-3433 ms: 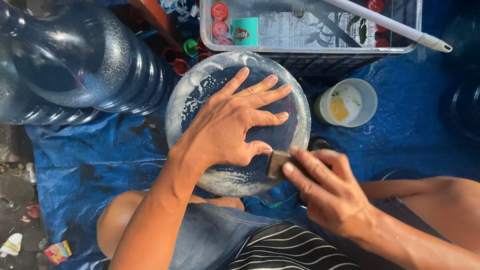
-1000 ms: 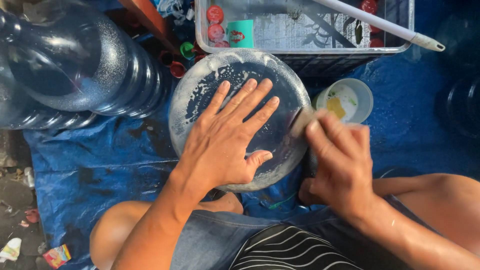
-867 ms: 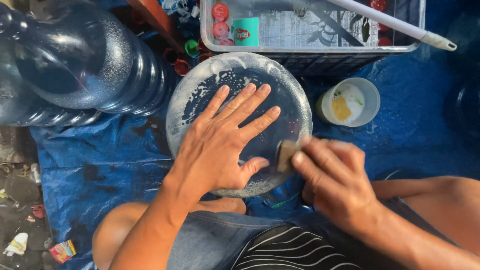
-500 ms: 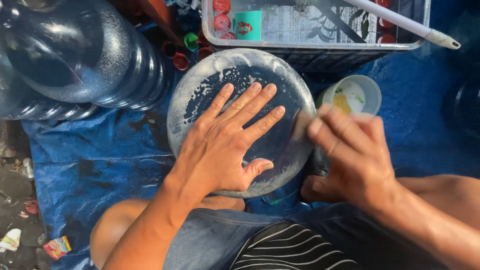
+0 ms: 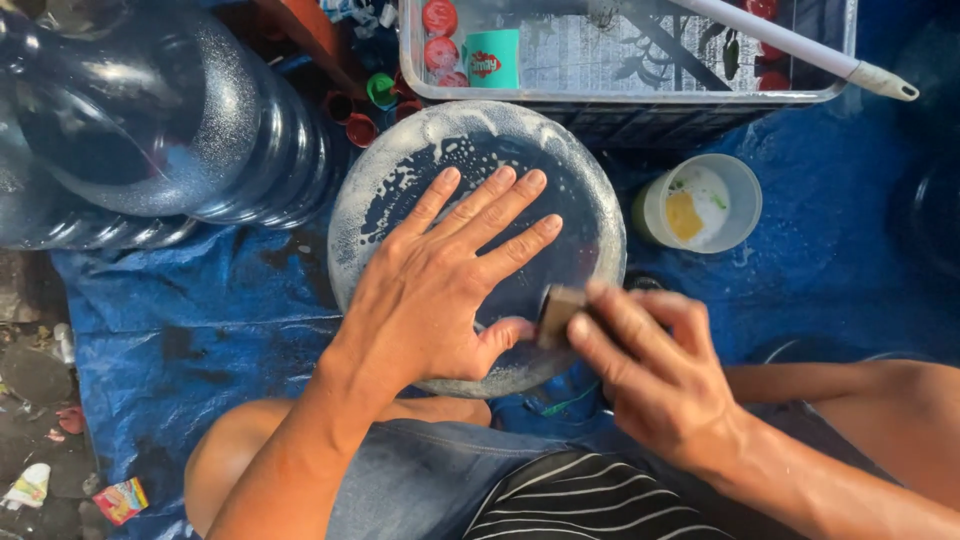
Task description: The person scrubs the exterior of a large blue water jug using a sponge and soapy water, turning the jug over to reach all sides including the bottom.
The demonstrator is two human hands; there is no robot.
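Note:
A large blue water bottle (image 5: 590, 210) stands upside down between my knees, its round soapy bottom facing up. My left hand (image 5: 440, 285) lies flat on that bottom, fingers spread. My right hand (image 5: 650, 370) grips a small brown scrubbing pad (image 5: 558, 315) and presses it against the bottle's right lower rim, next to my left thumb. Foam covers the rim and the left part of the bottom.
Another big blue water bottle (image 5: 150, 120) lies at the upper left. A small white cup (image 5: 700, 205) with soapy liquid and a yellow sponge sits at the right. A clear plastic tub (image 5: 620, 50) with red caps stands at the top, a white pole (image 5: 800, 50) across it. A blue tarp (image 5: 170, 330) covers the ground.
My right hand has rubbed the pad up and down along the bottle's right edge and now sits lower, near my left thumb. My left hand stays flat on the bottom.

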